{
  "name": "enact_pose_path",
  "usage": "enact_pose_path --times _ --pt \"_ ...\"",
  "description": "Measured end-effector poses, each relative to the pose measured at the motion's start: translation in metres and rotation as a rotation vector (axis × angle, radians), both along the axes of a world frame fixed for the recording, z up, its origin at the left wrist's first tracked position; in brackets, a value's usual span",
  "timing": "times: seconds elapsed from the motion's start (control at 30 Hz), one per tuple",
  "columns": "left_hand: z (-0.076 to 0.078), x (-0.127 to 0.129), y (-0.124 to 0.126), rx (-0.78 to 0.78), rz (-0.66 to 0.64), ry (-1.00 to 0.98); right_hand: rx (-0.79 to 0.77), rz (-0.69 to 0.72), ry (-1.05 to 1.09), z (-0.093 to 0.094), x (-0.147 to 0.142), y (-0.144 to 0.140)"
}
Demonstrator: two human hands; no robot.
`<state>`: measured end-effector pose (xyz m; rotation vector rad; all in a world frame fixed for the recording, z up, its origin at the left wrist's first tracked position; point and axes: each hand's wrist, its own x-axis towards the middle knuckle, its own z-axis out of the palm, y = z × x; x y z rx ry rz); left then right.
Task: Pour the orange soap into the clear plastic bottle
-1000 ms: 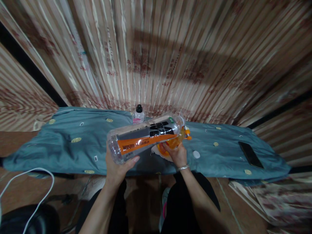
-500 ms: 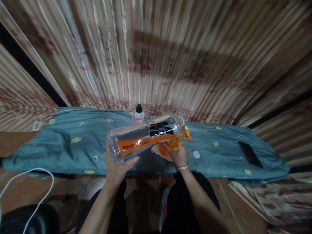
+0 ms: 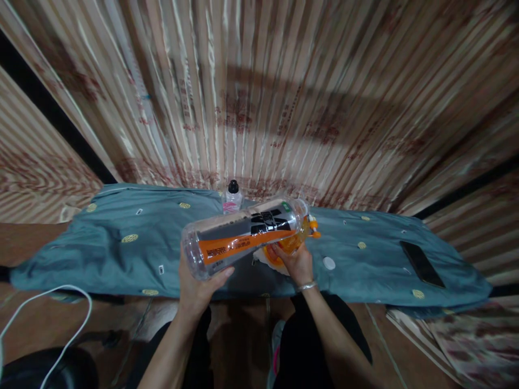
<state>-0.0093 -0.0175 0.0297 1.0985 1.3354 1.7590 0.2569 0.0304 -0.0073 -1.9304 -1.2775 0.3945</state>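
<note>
Currently: left hand (image 3: 199, 286) clamps tilted clear plastic bottle with orange label (image 3: 243, 237); right hand (image 3: 298, 263) grips small orange vessel (image 3: 290, 243) beneath. Risk: misaligned mouths spill onto blue cloth-covered bench (image 3: 121, 254).

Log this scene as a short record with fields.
left hand: grips the base of a big clear bottle, tipped on its side
right hand: holds a small orange bottle at the big bottle's mouth
surface: blue cloth
behind: black-capped bottle, upright
right of hands: white cap; phone lying flat
lower left: white cable
</note>
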Motion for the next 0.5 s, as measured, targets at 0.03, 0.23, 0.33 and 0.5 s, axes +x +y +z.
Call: enact_pose_path --times 0.03,0.23,0.33,0.5 --pt "-0.002 0.000 0.000 0.009 0.008 0.003 0.002 0.000 0.008 -0.001 0.001 0.000" --pt "-0.011 0.000 0.005 0.028 0.010 0.029 0.020 0.049 0.074 -0.007 0.005 0.001" --pt "-0.009 0.004 0.003 0.026 0.043 0.043 0.024 0.054 0.088 -0.005 0.004 -0.001" --pt "0.000 0.010 -0.004 0.000 0.051 0.036 0.061 0.076 0.139 -0.002 0.002 -0.003"
